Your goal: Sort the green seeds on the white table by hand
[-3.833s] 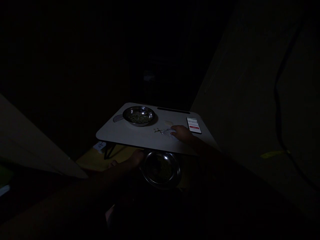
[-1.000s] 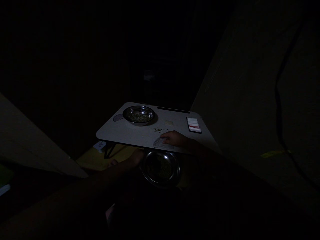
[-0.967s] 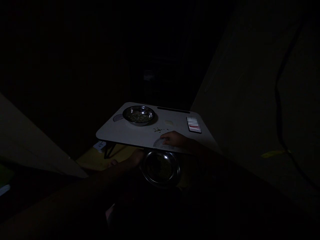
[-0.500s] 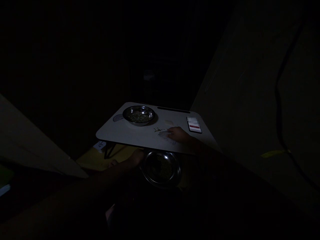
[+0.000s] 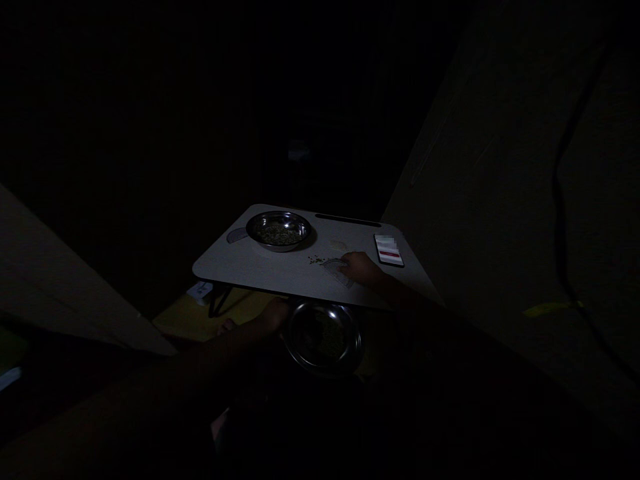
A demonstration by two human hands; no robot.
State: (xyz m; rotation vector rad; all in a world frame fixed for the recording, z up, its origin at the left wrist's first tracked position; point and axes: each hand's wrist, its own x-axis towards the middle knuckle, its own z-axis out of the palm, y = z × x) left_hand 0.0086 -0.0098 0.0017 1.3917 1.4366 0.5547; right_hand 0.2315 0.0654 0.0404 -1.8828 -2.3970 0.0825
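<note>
My left hand (image 5: 275, 313) is closed on the left rim of a steel bowl (image 5: 353, 357), held below the table's front edge; greenish bits lie inside it. My right hand (image 5: 361, 268) rests on the white folding table (image 5: 265, 273), fingers bent together and pointing left. Under its fingertips lies a flat grey patterned piece (image 5: 336, 270); whether it is held or printed on the tabletop I cannot tell. Small loose seed-like bits (image 5: 316, 260) lie just left of it. A second steel bowl (image 5: 278, 246), with similar pale greenish bits, stands at the table's back left.
A lit phone (image 5: 389, 251) lies at the table's right. A dark slot (image 5: 347, 220) runs along the back edge. Below the table are a yellowish surface (image 5: 185, 319) and a small white box (image 5: 201, 291). A wall with a dark cable (image 5: 557, 200) rises at right. The room is very dark.
My right hand has shifted slightly right and back, and the grey patterned piece at its fingertips appears shifted too. My left hand and both bowls have stayed in place.
</note>
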